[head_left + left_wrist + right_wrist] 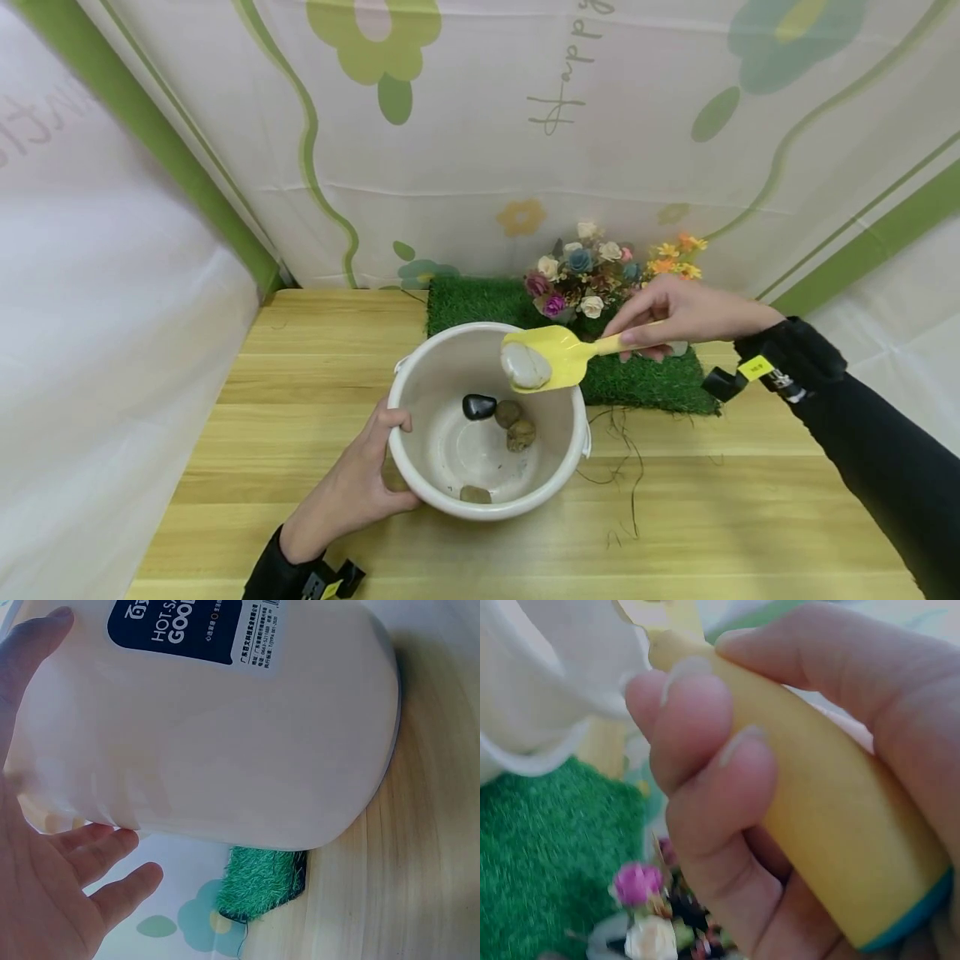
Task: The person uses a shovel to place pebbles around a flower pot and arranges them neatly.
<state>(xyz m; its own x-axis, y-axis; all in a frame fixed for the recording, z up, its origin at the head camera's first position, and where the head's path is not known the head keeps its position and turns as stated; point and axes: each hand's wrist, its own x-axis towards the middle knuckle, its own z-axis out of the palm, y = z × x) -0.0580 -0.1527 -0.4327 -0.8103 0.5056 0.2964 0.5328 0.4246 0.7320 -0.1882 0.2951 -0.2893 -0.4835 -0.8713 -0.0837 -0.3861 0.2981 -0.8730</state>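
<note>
Right hand [678,315] is reaching in from the right side, forearm in a black sleeve [877,450] angled up-left across the table [750,517]. Fingers are curling round the handle of a yellow scoop [555,357]; the right wrist view is showing thumb on top and fingers [705,750] wrapped underneath the yellow handle, teal cap at its end. Grip is fully closed on the handle.

Scoop blade is hovering over the far-right part of the white bucket [420,375], roughly level, carrying one pale stone [525,365] in it. The stone is sitting inside the scoop, above the rim.

Left hand [360,483] is bracing the bucket on its near-left side: thumb hooking over the rim, palm and fingers lying against the outer wall. The left wrist view is showing the fingers [97,862] mostly straight and spread against the wall below a dark label [180,626], so the hold is loose and open-fingered, not a clench.

Inside the bucket: a black stone [478,406], two brown stones [515,425] just beside it, one more brown stone [475,494] at the near wall.

Bucket is standing on the wooden table, just in front of a green turf mat [465,304] holding an artificial flower bunch [592,275]. Patterned fabric backdrop [480,125] is hanging behind.
</note>
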